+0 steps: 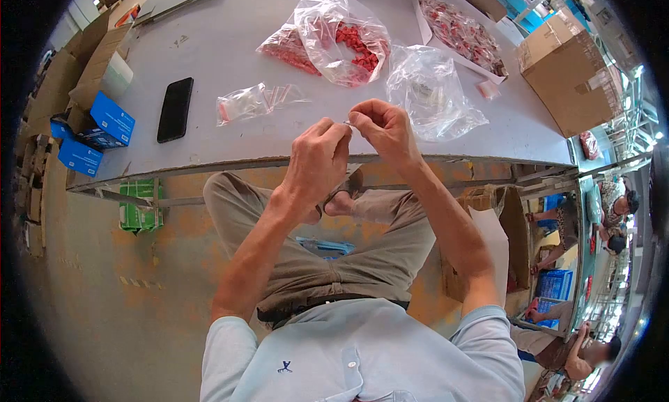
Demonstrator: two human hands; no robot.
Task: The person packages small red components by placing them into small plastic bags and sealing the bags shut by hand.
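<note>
My left hand [315,164] and my right hand [382,129] meet just above the near edge of the grey table [230,47]. Both pinch one tiny pale item [348,124] between thumb and fingertips; it is too small to identify. Just beyond my right hand lies a crumpled clear plastic bag [431,90]. Farther back sits a clear bag of red parts [334,40]. A small clear packet with red bits [244,102] lies to the left of my hands.
A black phone [175,109] lies on the table's left. Blue boxes [104,127] and cardboard cartons [568,71] flank the table. A white tray of red parts [460,33] stands at the back. Other people sit at the right edge [613,207].
</note>
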